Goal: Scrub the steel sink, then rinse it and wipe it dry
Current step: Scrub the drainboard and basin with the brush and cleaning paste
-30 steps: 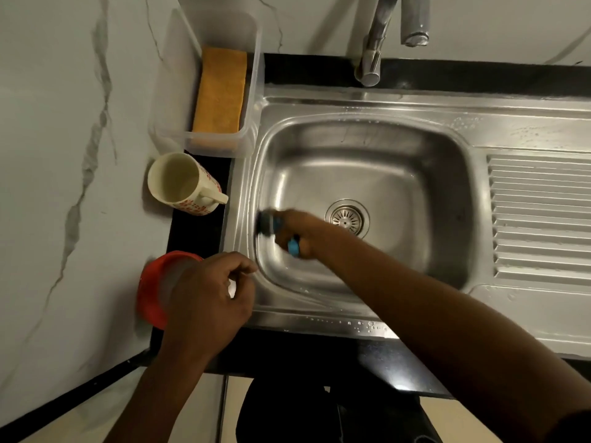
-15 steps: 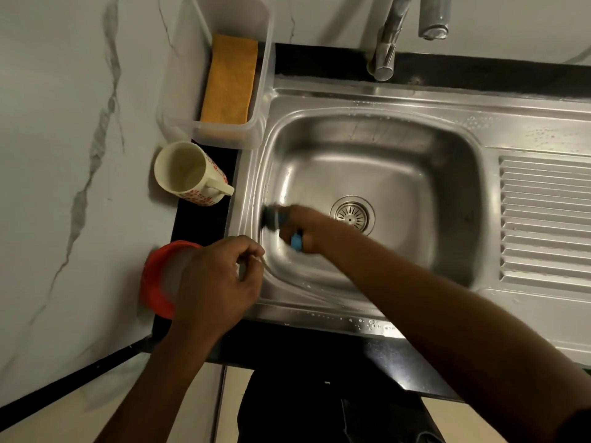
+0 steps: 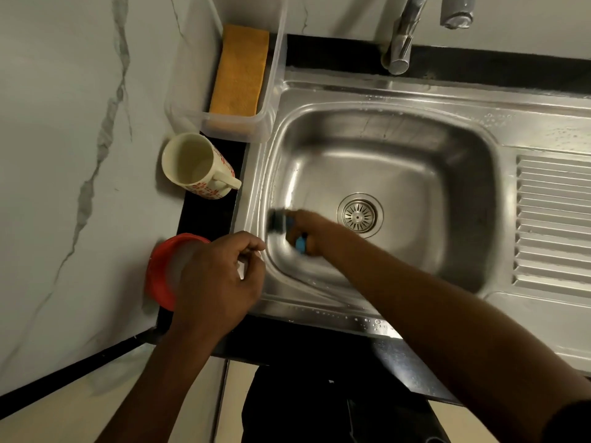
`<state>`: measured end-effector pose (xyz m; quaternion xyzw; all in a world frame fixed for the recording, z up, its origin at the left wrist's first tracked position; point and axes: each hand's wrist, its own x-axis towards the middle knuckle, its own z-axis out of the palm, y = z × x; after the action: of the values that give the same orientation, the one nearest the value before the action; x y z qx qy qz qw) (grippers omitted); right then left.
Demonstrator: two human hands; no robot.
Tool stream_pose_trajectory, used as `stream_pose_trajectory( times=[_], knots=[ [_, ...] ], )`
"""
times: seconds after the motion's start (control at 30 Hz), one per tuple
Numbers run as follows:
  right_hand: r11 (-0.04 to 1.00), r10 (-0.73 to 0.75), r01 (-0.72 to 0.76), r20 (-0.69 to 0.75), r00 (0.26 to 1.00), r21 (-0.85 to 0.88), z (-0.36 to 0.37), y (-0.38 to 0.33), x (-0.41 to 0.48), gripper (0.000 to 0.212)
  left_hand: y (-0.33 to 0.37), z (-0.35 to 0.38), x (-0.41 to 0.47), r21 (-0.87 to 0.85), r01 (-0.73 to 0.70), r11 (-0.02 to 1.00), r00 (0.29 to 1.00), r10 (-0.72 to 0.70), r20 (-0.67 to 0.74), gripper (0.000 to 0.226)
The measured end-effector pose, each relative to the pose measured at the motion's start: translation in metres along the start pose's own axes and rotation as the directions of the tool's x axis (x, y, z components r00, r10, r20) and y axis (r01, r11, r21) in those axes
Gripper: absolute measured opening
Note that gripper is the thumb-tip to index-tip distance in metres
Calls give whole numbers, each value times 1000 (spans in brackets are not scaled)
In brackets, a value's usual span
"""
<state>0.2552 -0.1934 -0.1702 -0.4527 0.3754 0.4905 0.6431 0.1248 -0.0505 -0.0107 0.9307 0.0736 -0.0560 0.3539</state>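
While the right hand (image 3: pixel 316 233) grips a blurred, blue-handled scrubber (image 3: pixel 281 222) against the left wall of the steel sink (image 3: pixel 415 139), just left of the drain (image 3: pixel 359 215), the left hand (image 3: pixel 217 276) sits curled at the sink's near-left rim; whether it holds anything cannot be told.

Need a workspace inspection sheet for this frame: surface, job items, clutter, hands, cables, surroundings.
Surface: black counter with the steel sink set in it; droplets on the near rim.
Job's things: scrubber with a blue handle, blurred, at the basin's left wall; yellow sponge in a clear tub; faucet above.
Clutter: patterned mug and red container, both left of the sink.
Hands: right hand grips the scrubber; left hand is curled over the sink's left rim, contents unclear.
Cables: nothing seen.
Surroundings: marble-look wall at left.
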Motion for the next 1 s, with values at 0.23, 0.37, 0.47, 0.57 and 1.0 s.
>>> stream_pose_trajectory(
  times=[0.23, 0.37, 0.47, 0.57, 1.0],
  knots=[
    [977, -140, 155, -109, 984, 146, 9, -71, 9, 13, 1, 0, 2, -15, -4, 1000, 1000, 4, 3, 16],
    [985, -58, 33, -147, 987, -172, 5, 6, 10, 34, 3, 0, 1, -12, -11, 1000, 1000, 11, 11, 16],
    [984, 17, -36, -108, 994, -175, -1, 27, -2, 29, 6, 2, 4, -6, -5, 1000, 1000, 5, -5, 15],
    [996, -62, 53, -114, 992, -77, 1, -3, 13, 44, 8, 5, 5, 10, -9, 1000, 1000, 9, -4, 15],
    [361, -558, 403, 152, 816, -841, -31, 34, 31, 51, 10, 6, 4, 36, -29, 999, 999, 30, -31, 11]
  ],
)
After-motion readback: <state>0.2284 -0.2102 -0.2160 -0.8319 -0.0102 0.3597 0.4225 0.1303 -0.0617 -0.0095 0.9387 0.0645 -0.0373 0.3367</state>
